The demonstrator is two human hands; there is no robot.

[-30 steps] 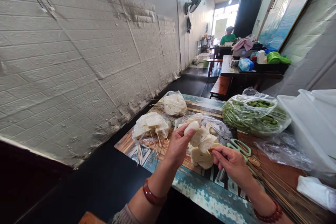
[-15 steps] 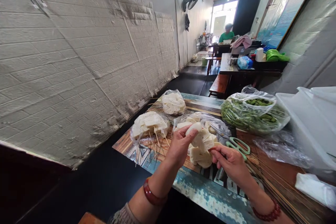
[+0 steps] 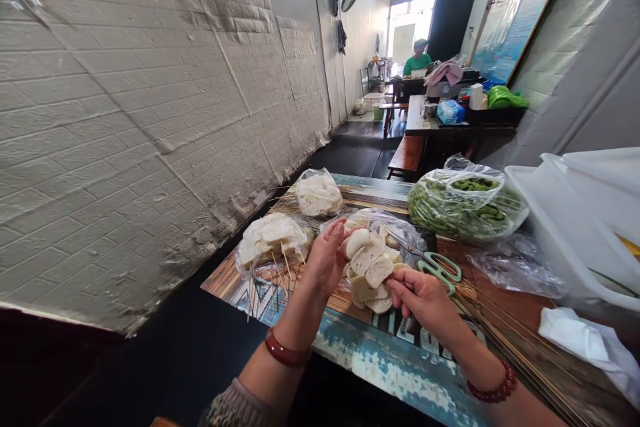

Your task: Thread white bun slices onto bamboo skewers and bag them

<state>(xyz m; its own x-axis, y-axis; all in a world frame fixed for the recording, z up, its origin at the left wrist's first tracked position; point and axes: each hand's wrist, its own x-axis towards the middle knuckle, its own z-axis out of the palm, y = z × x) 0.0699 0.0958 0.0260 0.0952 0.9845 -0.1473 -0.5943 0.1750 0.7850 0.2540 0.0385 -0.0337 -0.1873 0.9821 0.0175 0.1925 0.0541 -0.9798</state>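
Several white slices [image 3: 379,271] sit between the hands over the table [image 3: 380,370]. The left hand [image 3: 327,257] is opened out, fingers against their left end; the right hand [image 3: 417,293] pinches their right edge. Large pale letters [image 3: 405,329] printed below are partly covered; the wall poster's [image 3: 523,13] print is too small to read.

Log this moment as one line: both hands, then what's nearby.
left hand: open, at pale slices | right hand: at slice edge, grip unclear | nearby: scissors, bagged green vegetables
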